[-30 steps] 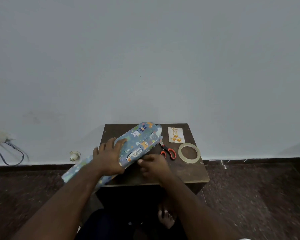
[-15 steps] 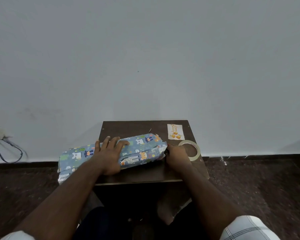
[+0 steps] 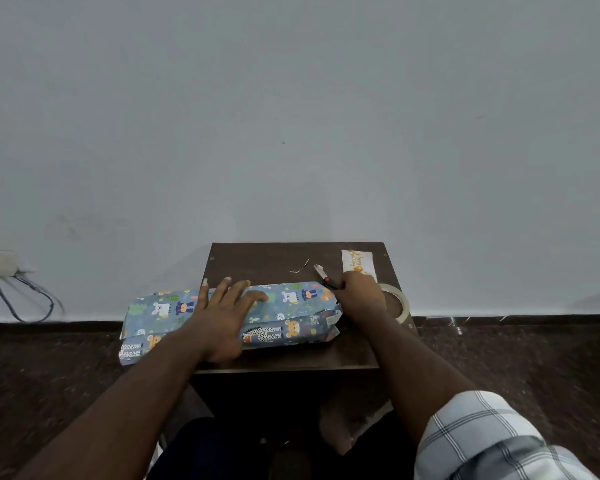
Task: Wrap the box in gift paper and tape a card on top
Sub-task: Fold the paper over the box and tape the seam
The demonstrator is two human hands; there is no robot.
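A long box wrapped in blue animal-print gift paper lies across a small dark wooden table, its left end hanging past the table's edge. My left hand rests flat on top of the box, fingers spread. My right hand is at the box's right end and grips the scissors, whose blades stick out toward the back left. A white card with orange print lies at the back right corner. The roll of clear tape sits just right of my right hand, partly covered by it.
A thin scrap of paper lies on the table behind the box. The table stands against a plain grey wall. A socket with cables hangs at the far left. Dark floor surrounds the table; my legs are below it.
The box has been turned from a diagonal lie to lie square across the table. My right hand went from the front of the box to its right end and took up the scissors.
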